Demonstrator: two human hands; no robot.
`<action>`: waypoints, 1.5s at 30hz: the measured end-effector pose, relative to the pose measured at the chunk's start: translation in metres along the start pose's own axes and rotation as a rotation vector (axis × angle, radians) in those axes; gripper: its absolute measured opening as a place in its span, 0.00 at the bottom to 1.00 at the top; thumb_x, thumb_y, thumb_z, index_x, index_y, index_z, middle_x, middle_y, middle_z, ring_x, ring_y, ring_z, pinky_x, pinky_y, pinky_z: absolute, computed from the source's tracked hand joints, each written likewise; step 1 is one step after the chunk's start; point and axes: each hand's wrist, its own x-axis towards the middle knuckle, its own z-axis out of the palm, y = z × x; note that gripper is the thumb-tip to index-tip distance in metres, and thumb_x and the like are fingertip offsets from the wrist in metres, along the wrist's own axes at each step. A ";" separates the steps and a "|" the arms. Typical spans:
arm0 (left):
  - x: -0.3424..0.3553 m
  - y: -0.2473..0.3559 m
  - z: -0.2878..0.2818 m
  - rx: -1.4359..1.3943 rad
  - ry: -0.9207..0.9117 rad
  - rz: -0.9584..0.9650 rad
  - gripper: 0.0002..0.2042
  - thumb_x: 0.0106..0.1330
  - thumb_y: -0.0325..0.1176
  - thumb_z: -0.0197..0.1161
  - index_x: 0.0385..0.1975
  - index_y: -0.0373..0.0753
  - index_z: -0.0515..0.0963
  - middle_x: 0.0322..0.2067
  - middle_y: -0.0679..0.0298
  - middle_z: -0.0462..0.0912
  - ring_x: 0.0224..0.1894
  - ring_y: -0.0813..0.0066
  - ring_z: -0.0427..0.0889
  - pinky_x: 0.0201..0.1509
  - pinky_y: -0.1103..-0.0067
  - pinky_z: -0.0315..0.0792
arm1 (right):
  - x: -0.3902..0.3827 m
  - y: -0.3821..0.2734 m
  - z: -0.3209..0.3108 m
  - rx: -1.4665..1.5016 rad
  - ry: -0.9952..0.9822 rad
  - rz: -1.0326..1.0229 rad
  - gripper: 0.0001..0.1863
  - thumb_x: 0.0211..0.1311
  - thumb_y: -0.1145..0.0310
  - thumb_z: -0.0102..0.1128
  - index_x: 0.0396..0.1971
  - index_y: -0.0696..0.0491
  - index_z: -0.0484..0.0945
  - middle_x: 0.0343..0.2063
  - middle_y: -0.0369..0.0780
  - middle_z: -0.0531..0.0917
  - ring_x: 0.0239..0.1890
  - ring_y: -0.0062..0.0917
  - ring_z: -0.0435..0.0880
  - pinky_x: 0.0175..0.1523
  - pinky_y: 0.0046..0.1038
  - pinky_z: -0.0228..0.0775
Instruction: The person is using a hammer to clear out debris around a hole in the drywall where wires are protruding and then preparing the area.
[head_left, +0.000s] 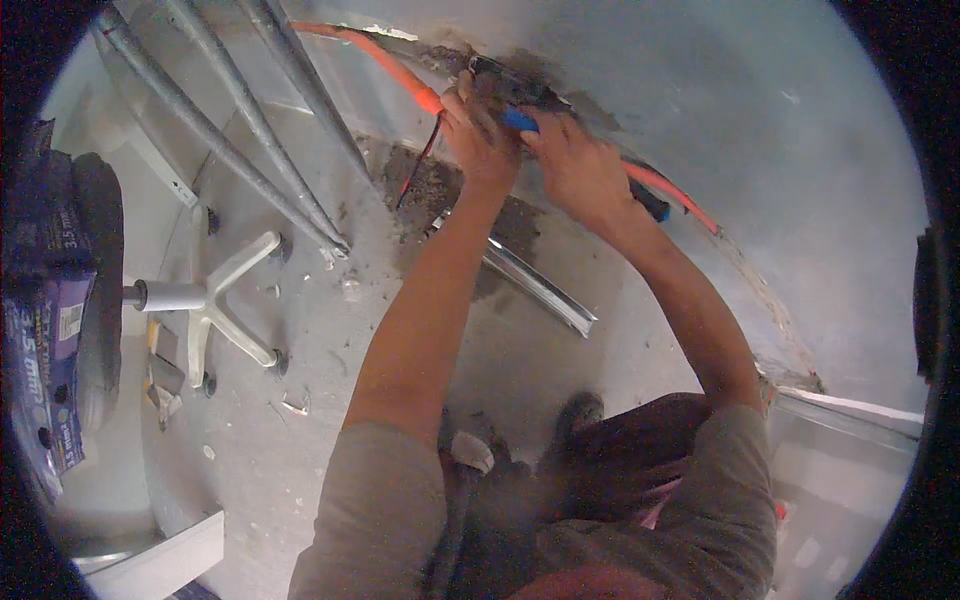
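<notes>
My right hand [580, 165] is closed round a tool with a blue-and-black handle [655, 208], whose butt shows below the wrist. A blue part [520, 118] shows between my two hands; its working tip is hidden. My left hand [480, 145] is closed beside it, fingers curled up against a dark recess [530, 88] in the wall; what they grip is hidden. An orange flexible conduit [400, 75] ends by my left fingers, with black and red wires [420, 165] hanging below. More orange conduit [675, 188] runs on past my right wrist.
A metal channel piece [540, 287] lies on the floor below, near dark rubble [405, 170]. Grey pipes [235, 135] lean at the upper left. A chair base on wheels [215, 305] and purple packages [45, 340] are at left. A plastered groove [765, 290] curves down the wall at right.
</notes>
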 end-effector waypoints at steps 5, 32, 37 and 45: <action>-0.012 -0.011 0.011 -0.735 0.046 -0.282 0.34 0.55 0.38 0.68 0.63 0.32 0.70 0.62 0.49 0.68 0.59 0.44 0.70 0.61 0.57 0.63 | 0.017 -0.007 0.012 -0.003 -0.078 0.091 0.14 0.75 0.58 0.52 0.48 0.53 0.73 0.38 0.44 0.83 0.33 0.46 0.86 0.32 0.47 0.80; -0.001 0.011 -0.008 0.132 -0.012 -0.108 0.46 0.46 0.40 0.82 0.67 0.36 0.65 0.53 0.50 0.78 0.56 0.45 0.73 0.63 0.55 0.62 | -0.052 0.042 0.001 -0.075 -0.102 0.077 0.15 0.73 0.62 0.56 0.50 0.57 0.75 0.36 0.48 0.81 0.29 0.46 0.84 0.30 0.42 0.78; 0.002 0.008 -0.006 0.070 -0.018 -0.091 0.48 0.45 0.44 0.82 0.66 0.32 0.65 0.53 0.47 0.77 0.56 0.43 0.72 0.64 0.55 0.61 | -0.052 0.042 -0.003 -0.041 -0.060 0.101 0.15 0.74 0.61 0.55 0.51 0.56 0.74 0.38 0.48 0.82 0.28 0.47 0.84 0.29 0.44 0.78; 0.008 0.013 -0.012 0.025 -0.096 -0.187 0.51 0.44 0.53 0.82 0.66 0.28 0.65 0.56 0.45 0.76 0.60 0.43 0.70 0.65 0.57 0.62 | -0.099 0.034 -0.042 0.156 -0.271 0.310 0.15 0.74 0.64 0.53 0.54 0.53 0.72 0.43 0.48 0.82 0.40 0.49 0.84 0.42 0.48 0.77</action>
